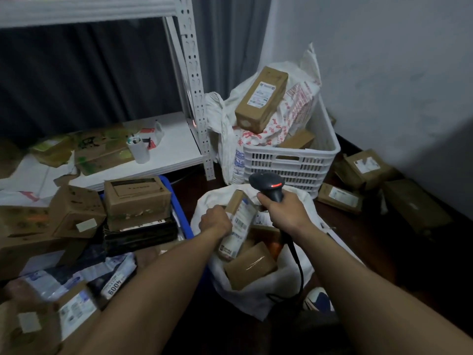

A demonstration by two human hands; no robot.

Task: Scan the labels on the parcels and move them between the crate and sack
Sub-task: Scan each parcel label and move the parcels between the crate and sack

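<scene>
Left hand [215,222] curled round one long narrow parcel [240,221], label side up, tilted, held over the open mouth of the white sack [256,303]. Right hand [286,213] wrapped tight on the handle of one barcode scanner [267,183], red light lit, head near the parcel's far end. Its black cable [302,275] drops past the sack. Hands close together, not touching.

In the sack: one taped brown box [249,267] shows plainly, others under it too hidden to count.

One white crate [289,165] just behind the sack, stuffed with a red-printed white bag [294,108]. Two boxes there — one labelled box [261,98] on top of the bag, one plain box [297,140] wedged inside the crate.

Three more boxes [364,167] on the floor [371,231] right of the crate.

Left side — stacked cartons [135,196], and a shelf [174,139] carrying a white roll [138,152].
</scene>
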